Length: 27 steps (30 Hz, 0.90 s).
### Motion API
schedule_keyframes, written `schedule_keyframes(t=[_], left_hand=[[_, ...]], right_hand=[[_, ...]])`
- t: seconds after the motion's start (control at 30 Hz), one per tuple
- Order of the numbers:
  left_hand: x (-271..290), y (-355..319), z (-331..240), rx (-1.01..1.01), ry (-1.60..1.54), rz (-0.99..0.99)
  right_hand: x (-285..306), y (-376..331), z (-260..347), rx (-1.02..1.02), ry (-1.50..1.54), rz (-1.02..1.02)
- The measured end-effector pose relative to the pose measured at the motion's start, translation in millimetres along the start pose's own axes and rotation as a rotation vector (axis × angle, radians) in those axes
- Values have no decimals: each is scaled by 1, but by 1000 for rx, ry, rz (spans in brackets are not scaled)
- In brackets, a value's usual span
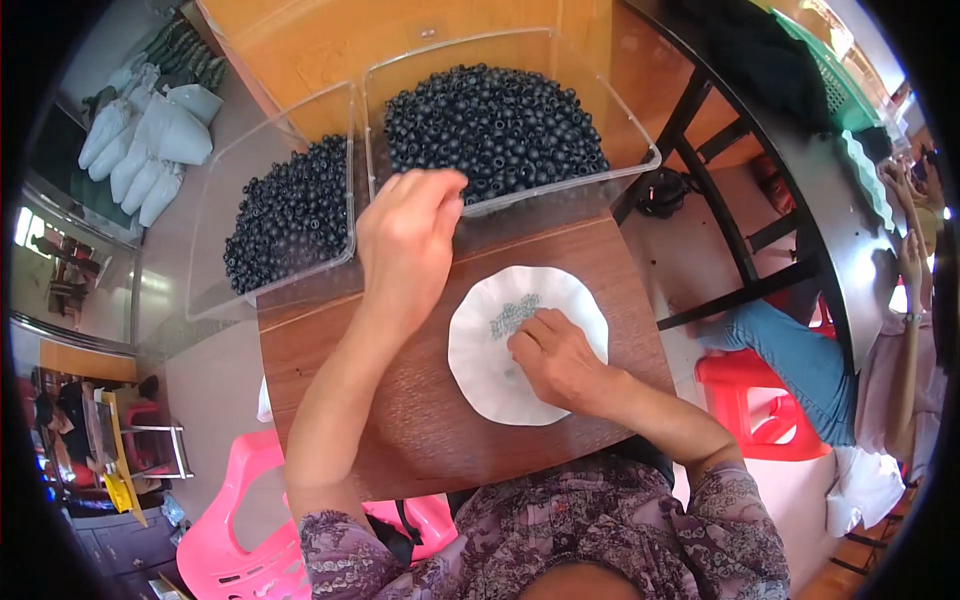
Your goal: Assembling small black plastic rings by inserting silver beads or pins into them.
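My left hand (408, 240) is raised above the near edges of two clear plastic boxes, its fingers curled together. Whatever they may hold is hidden. In the larger box (632, 125) lies a deep heap of black ring-like beads (490, 125); the box to its left (215, 220) holds more black beads (300, 215). A white wavy-rimmed plate (485, 375) rests on the brown wooden table. On it is a small patch of tiny grey-green pieces (514, 315). My right hand (555, 362) is over the plate, fingertips bent and pressed together beside those pieces.
The brown table (400, 450) lies under my forearms. Pink (225, 520) and red (770, 405) plastic stools stand around it. At the right, another person sits by a dark table (790, 150) holding a green basket (825, 75). White sacks (165, 130) lie at far left.
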<state>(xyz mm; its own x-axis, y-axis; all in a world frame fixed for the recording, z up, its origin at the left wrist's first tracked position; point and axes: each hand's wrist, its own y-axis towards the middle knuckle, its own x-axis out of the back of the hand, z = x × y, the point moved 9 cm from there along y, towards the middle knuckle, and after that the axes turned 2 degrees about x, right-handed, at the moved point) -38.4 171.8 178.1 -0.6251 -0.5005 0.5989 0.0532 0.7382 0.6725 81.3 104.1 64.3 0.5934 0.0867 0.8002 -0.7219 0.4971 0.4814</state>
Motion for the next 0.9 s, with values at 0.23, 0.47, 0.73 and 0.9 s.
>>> schedule_keyframes(t=[0.23, 0.47, 0.73, 0.9], left_hand=[[-91, 55, 36, -27, 203, 368], [-122, 61, 51, -41, 261, 530], [-42, 36, 43, 615, -765, 348], [-30, -31, 17, 799, -1270, 281]], right_hand=[[35, -10, -11, -117, 156, -171], [48, -23, -27, -216, 208, -233], [54, -29, -36, -337, 382, -286], [51, -29, -32, -417, 511, -326]])
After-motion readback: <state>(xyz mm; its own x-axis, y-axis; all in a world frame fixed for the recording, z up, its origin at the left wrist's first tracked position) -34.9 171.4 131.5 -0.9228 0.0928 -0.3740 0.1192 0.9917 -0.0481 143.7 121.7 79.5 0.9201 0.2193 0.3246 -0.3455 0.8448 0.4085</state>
